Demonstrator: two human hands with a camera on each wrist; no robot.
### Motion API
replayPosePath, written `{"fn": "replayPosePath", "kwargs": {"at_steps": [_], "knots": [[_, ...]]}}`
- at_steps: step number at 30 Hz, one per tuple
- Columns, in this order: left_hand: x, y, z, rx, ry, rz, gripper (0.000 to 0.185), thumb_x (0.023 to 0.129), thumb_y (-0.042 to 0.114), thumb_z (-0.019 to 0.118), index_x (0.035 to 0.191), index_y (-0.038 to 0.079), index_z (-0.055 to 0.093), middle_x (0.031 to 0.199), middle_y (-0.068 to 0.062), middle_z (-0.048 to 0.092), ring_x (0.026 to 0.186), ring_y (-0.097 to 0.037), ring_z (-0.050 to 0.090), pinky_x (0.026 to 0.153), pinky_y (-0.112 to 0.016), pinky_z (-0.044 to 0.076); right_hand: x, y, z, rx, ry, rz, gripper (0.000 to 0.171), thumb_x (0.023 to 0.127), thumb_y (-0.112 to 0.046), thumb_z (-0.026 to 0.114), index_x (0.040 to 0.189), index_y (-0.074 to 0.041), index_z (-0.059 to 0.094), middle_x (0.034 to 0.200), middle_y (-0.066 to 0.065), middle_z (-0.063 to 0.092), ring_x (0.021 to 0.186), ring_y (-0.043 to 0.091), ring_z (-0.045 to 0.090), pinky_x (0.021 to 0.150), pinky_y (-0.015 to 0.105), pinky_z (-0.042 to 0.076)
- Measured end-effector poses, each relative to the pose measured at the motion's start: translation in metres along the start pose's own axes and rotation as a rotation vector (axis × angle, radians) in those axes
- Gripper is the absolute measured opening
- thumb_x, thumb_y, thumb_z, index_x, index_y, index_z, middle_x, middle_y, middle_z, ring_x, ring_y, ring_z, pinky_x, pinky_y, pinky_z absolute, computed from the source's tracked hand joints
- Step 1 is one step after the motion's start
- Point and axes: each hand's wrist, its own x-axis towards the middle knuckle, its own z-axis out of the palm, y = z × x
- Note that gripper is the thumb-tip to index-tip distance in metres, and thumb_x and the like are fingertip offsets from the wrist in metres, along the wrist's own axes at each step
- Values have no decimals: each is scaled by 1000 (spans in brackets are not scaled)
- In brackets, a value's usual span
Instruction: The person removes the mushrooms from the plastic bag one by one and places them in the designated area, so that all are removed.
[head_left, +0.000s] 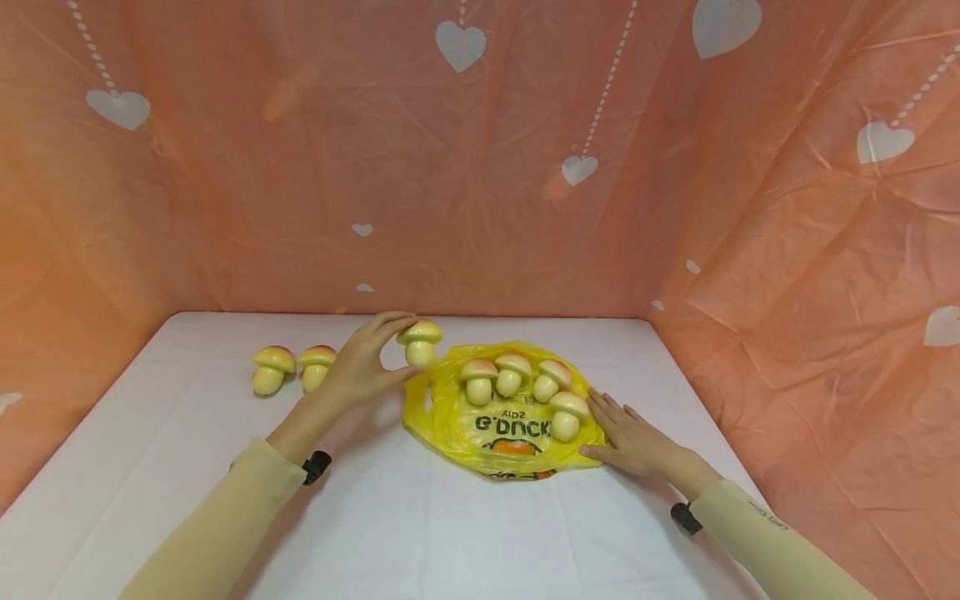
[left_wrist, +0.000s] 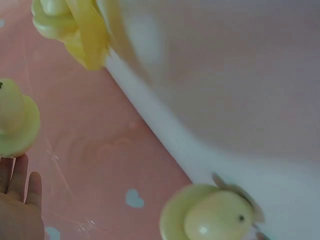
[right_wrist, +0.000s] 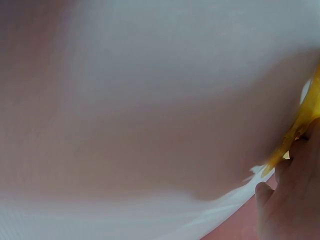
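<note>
My left hand pinches a toy mushroom between thumb and fingers, beside the left end of a yellow plastic bag. In the left wrist view, that mushroom shows against the fingertips at the left edge. Several more toy mushrooms with reddish-yellow caps lie on top of the flattened bag. At the bag's right edge my right hand rests with fingers extended, touching the plastic. Two other mushrooms, a nearer one partly behind my left hand and another, stand to the left.
A white-covered table carries everything. Pinkish-orange sheeting with white hearts rises along its back and sides. Both wrists have a small black device, one on the left and one on the right.
</note>
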Motion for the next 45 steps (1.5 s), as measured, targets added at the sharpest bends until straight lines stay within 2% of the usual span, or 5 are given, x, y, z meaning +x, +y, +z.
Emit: {"fn": "replayPosePath", "kwargs": {"at_steps": [9, 22, 28, 36, 45], "knots": [[-15, -22, -20, 60, -6, -11, 76, 74, 6, 94, 141, 1, 59, 141, -15, 58, 124, -39, 58, 101, -59, 50, 0, 0, 0, 0, 3, -2, 93, 104, -55, 55, 161, 9, 21, 170, 27, 15, 155, 50, 16, 122, 69, 17], [-31, -47, -40, 218, -124, -29, 60, 77, 15, 92, 130, 2, 67, 134, -18, 63, 125, -43, 58, 104, -63, 44, 0, 3, 1, -7, -5, 8, 93, 104, -56, 55, 161, 8, 20, 171, 25, 14, 155, 48, 15, 122, 68, 16], [-36, -52, -42, 231, -191, -52, 61, 76, 16, 92, 130, 2, 68, 132, -17, 64, 121, -42, 60, 101, -63, 45, 0, 3, 2, -5, 1, -2, 93, 103, -56, 55, 161, 9, 21, 170, 26, 15, 155, 49, 16, 122, 69, 16], [-40, -57, -39, 257, -299, -106, 64, 80, 22, 92, 135, 2, 66, 136, -17, 62, 127, -40, 56, 108, -63, 40, -1, 1, 1, 17, 7, -20, 92, 103, -53, 57, 160, 11, 22, 169, 29, 15, 153, 53, 18, 120, 71, 18], [-39, -60, -37, 304, -332, -105, 65, 80, 21, 91, 136, 0, 63, 139, -20, 60, 132, -41, 53, 110, -63, 38, 1, 3, 2, -8, 3, -6, 92, 104, -54, 56, 161, 9, 21, 170, 27, 14, 154, 50, 16, 121, 70, 18]]}}
